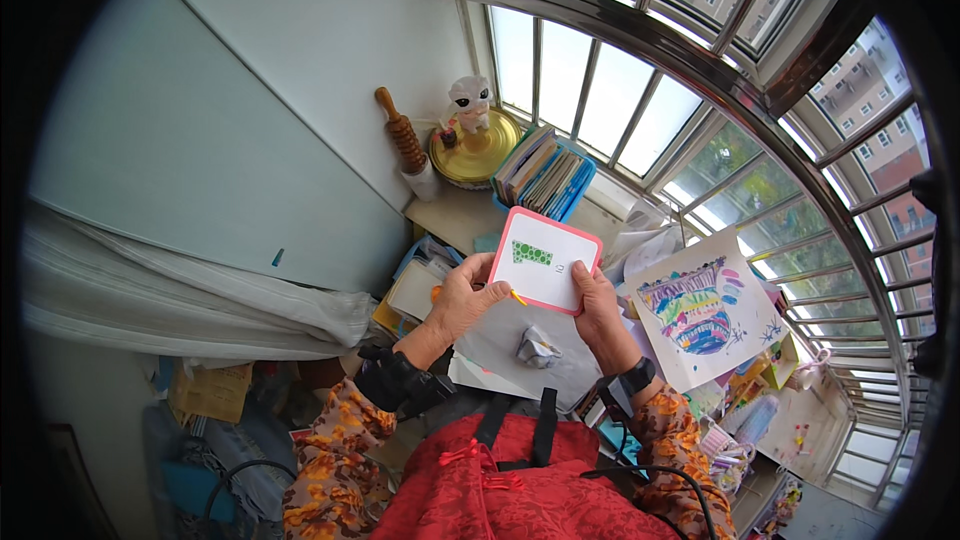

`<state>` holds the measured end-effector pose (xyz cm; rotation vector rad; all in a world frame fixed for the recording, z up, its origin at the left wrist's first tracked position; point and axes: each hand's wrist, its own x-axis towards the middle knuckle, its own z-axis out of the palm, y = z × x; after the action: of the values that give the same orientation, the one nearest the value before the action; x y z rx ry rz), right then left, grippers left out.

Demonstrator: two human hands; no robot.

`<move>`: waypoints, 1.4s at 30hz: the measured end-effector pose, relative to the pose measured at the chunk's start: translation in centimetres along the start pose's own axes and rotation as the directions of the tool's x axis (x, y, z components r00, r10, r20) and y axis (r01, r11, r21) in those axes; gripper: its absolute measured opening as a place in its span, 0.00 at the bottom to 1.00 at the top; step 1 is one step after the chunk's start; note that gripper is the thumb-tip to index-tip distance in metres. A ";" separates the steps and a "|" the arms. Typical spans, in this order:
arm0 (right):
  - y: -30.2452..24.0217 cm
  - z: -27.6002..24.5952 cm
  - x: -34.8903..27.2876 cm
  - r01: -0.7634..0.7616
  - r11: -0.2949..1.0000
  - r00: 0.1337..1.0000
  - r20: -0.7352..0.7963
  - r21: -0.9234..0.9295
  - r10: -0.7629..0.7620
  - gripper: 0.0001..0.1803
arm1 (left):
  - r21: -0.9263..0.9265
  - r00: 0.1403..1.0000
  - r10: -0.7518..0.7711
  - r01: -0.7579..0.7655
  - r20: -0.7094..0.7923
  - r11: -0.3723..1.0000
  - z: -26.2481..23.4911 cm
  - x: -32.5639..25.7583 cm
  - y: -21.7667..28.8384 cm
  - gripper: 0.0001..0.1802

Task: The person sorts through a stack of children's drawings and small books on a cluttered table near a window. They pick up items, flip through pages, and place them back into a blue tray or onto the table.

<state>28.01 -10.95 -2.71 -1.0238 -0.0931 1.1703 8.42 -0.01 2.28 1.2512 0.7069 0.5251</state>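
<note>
Closest in, a red apron lies between two flowered sleeves. Beyond them, the left hand has its grip clamped on the left edge of a pink-bordered white card, and the right hand has its grip clamped on the right edge. The card, bearing a green patterned shape, is above the worktop. A small yellow stick shows by the left thumb. Below the card is a crumpled scrap; to the right, a colourful drawing. Farther off stand a blue basket of books, a gold tin and a barred window.
</note>
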 end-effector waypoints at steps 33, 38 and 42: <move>-3.4 3.3 -3.2 0.493 0.592 0.860 0.460 -0.638 -0.221 0.12 | 0.279 0.982 -0.038 -0.016 0.187 0.960 -1.3 2.8 0.5 0.12; -4.3 3.2 -3.2 0.476 0.448 0.870 0.481 -0.757 -0.110 0.12 | 0.208 0.961 -0.072 0.016 0.265 0.978 -1.4 2.6 0.6 0.13; -3.9 3.6 -3.1 0.506 0.345 0.857 0.507 -0.791 -0.093 0.12 | 0.153 0.954 -0.096 0.054 0.284 0.987 -0.4 2.6 0.8 0.14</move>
<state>27.45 -11.28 3.42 -1.6233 -1.3630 0.8885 9.91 2.34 2.51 1.3961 0.5469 0.2217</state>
